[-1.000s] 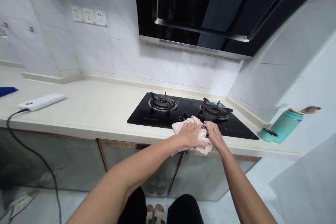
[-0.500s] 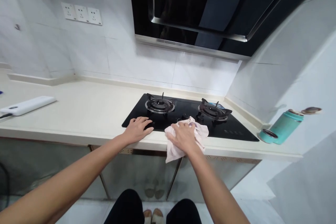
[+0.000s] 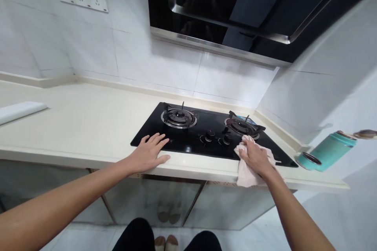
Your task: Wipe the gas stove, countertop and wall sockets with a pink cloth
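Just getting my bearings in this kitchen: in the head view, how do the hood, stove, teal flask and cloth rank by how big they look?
1. hood
2. stove
3. teal flask and cloth: they look alike, and the right hand hides part of the cloth, so they are left unranked.

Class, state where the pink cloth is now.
Head view: the cloth lies under the right hand at the front right of the hob, beside the right burner, hanging over the counter edge.

Both arms reach forward, the left hand [image 3: 149, 153] flat, palm down with fingers spread, the right hand [image 3: 255, 156] palm down, fingers lightly bent.
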A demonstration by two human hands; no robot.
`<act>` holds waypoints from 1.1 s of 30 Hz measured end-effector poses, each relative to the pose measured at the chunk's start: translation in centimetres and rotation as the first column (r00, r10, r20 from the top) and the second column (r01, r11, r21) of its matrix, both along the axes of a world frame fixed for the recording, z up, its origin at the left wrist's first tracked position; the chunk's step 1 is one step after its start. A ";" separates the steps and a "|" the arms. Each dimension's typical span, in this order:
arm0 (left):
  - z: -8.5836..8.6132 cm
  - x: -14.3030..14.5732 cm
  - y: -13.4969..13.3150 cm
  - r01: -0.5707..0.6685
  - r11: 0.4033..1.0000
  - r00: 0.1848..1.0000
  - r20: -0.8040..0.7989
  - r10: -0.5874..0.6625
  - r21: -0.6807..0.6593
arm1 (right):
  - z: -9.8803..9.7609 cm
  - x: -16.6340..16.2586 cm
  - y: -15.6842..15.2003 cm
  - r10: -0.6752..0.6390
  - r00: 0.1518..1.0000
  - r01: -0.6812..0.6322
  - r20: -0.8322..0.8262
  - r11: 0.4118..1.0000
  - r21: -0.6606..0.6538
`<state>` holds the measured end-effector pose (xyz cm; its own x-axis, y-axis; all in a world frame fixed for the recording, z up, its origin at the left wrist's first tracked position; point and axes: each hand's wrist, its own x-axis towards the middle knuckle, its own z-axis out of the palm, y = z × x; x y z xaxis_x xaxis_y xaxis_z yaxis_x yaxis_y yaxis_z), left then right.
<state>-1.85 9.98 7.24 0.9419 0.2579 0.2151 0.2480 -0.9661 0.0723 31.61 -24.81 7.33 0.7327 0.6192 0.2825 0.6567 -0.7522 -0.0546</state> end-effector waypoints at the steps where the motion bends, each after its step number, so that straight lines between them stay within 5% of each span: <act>1: 0.0 0.0 -0.1 -0.002 1.000 1.000 0.008 0.002 -0.002 | 0.4 0.5 1.0 -0.013 1.000 0.012 -0.013 1.000 -0.013; 9: 0.7 -0.4 -0.6 0.003 0.998 1.000 0.021 -0.002 -0.060 | 3.0 3.9 8.4 -0.014 0.996 0.014 -0.083 1.000 0.003; 17: 0.4 -0.2 -0.5 0.010 0.999 0.998 0.060 -0.007 -0.054 | 3.4 4.3 0.9 -0.080 0.992 0.085 -0.099 0.996 0.041; 20: 0.4 -0.1 -0.7 -0.003 0.999 0.998 0.057 0.006 -0.051 | 3.2 4.8 0.5 -0.075 0.990 0.079 -0.120 0.997 0.025; 33: 0.5 -0.1 -0.8 -0.010 0.999 0.998 0.054 0.012 -0.046 | 6.0 6.1 13.5 0.207 0.942 -0.201 -0.265 0.978 0.047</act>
<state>-1.99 9.20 7.77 0.9263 0.2790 0.2534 0.2533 -0.9587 0.1296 37.71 -11.29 13.37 0.6414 0.7597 0.1073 0.7554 -0.6008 -0.2617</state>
